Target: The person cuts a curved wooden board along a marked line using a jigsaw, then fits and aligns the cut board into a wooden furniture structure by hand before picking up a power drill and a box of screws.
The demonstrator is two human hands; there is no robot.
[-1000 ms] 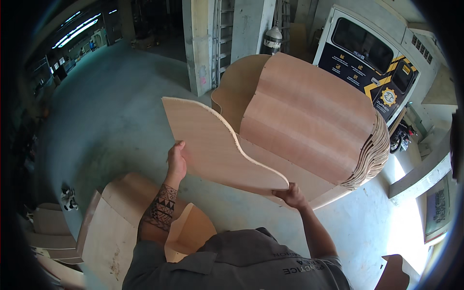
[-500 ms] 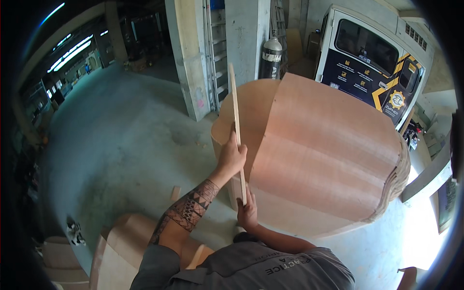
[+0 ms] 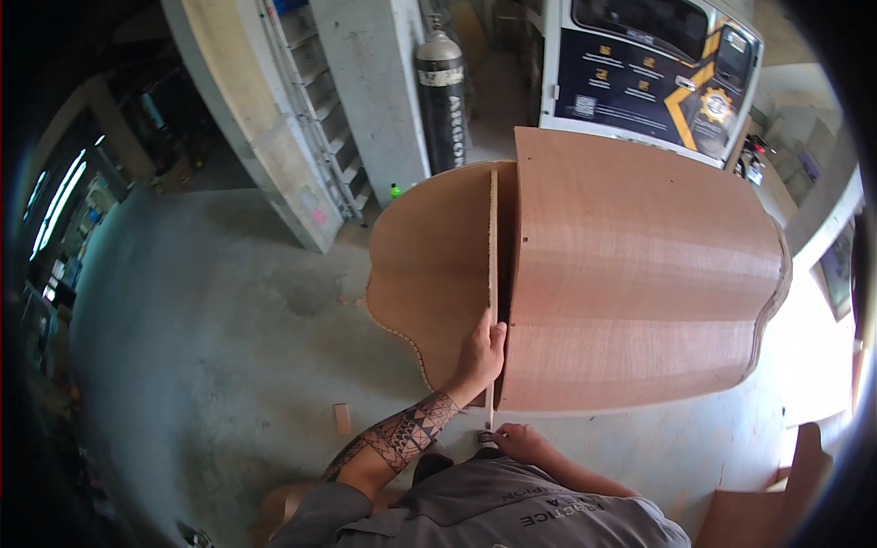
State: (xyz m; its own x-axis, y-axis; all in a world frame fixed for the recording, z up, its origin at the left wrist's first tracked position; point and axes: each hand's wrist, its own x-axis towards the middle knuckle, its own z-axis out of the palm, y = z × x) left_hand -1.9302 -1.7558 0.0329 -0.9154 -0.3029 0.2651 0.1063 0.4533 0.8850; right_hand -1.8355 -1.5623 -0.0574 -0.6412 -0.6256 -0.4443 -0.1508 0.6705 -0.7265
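A long, thin wooden strip [image 3: 493, 247] stands out from me, pale edge up, over the gap beside a curved plywood shell [image 3: 630, 274]. My left hand [image 3: 481, 352] is closed around the strip near its lower part. At its near end, my right hand [image 3: 519, 443] is closed, with thumb and fingertips pinched at the strip's tip. Just by those fingertips is a small dark thing [image 3: 485, 438] too small to make out. Left of the strip lies a flat, wavy-edged plywood panel [image 3: 429, 265], joined to or next to the shell; a dark gap shows between strip and shell.
A black gas cylinder [image 3: 441, 100] stands behind the work by a concrete pillar [image 3: 375, 82] and a ladder [image 3: 320, 100]. A van [image 3: 639, 73] is parked beyond. A small wood offcut [image 3: 342, 418] lies on the floor; curved plywood pieces [image 3: 749, 511] sit at lower right.
The strip has come down from a raised, tilted position to lie along the shell's left edge. Both hands moved with it, slightly right and lower in view. My view has shifted.
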